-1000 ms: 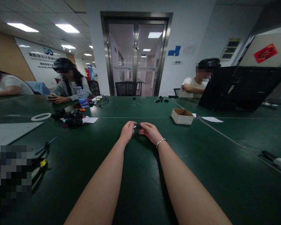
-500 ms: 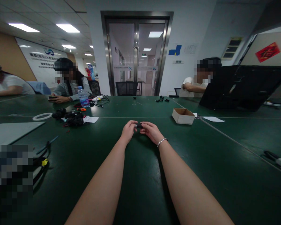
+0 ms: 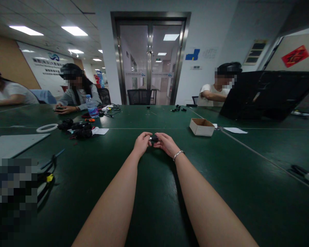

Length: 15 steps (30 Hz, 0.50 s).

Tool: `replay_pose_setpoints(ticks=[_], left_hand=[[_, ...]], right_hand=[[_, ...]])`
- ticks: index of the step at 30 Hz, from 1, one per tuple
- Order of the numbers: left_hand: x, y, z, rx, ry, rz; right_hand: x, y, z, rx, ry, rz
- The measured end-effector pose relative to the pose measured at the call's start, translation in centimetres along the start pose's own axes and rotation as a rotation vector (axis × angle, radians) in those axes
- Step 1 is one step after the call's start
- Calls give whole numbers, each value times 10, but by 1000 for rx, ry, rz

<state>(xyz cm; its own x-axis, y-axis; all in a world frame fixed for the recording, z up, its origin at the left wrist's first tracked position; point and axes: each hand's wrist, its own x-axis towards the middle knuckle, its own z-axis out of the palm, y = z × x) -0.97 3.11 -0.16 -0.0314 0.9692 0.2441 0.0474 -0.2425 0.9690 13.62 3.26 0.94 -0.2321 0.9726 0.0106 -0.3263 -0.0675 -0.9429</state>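
I see my left hand (image 3: 142, 143) and my right hand (image 3: 167, 144) close together over the green table (image 3: 154, 192). Both hands pinch one small black part (image 3: 153, 139). My left fingers are closed on its left end and my right fingers are closed on its right end. The part is tiny and dark, with a bit of shiny metal on the left side. I cannot tell what it is. It sits between my two hands, just above the table top. A thin silver bracelet (image 3: 178, 155) is on my right wrist.

I will use the small black part as my spot to tell where things are. A little brown cardboard box (image 3: 202, 127) is to the right of it and a bit farther away. It is open on top. A heap of black things (image 3: 76, 129) lies far to the left of it, with a white ring (image 3: 46, 128) beside the heap. A water bottle (image 3: 92, 107) stands behind that heap. A big black screen (image 3: 265, 96) stands far to the right of the part. Other people sit at the far side of the table. Their hands are well apart from mine.
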Motion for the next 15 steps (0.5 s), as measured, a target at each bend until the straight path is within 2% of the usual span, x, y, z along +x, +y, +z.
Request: replay_pose_setpoints(ticks=[9,15], left_hand=[[-3,10,-1,-44,-3,-9],[-4,14,-1,-58,15,-20]], right_hand=[[-2,-1,0,15,-35,-21],[-1,0,1,-104,-36,-28]])
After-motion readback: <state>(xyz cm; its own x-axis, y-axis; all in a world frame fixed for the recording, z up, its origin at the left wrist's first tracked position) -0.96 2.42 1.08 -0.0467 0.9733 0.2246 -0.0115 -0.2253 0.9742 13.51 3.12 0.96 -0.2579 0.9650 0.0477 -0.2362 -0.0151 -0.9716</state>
